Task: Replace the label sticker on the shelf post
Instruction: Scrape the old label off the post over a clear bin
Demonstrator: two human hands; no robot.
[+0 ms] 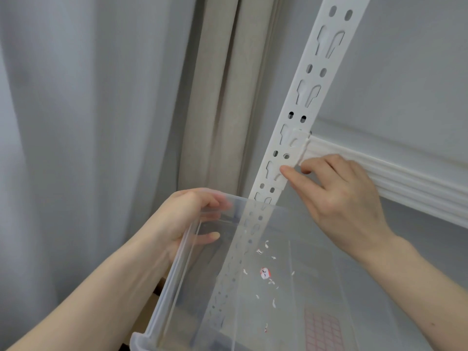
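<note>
Clear bin [162, 295] nearest, scraps and torn round sticker piece [265, 272] lying inside. Left hand [187, 224] grips bin's rim, fingers curled over wall. Keep bin directly under work spot so scraps drop in. Right hand [339, 196] at shelf post [301, 102], forefinger scraping post face, holding nothing visible. Likely residue removal: scrape downward, clear patch fully before applying new label.
</note>
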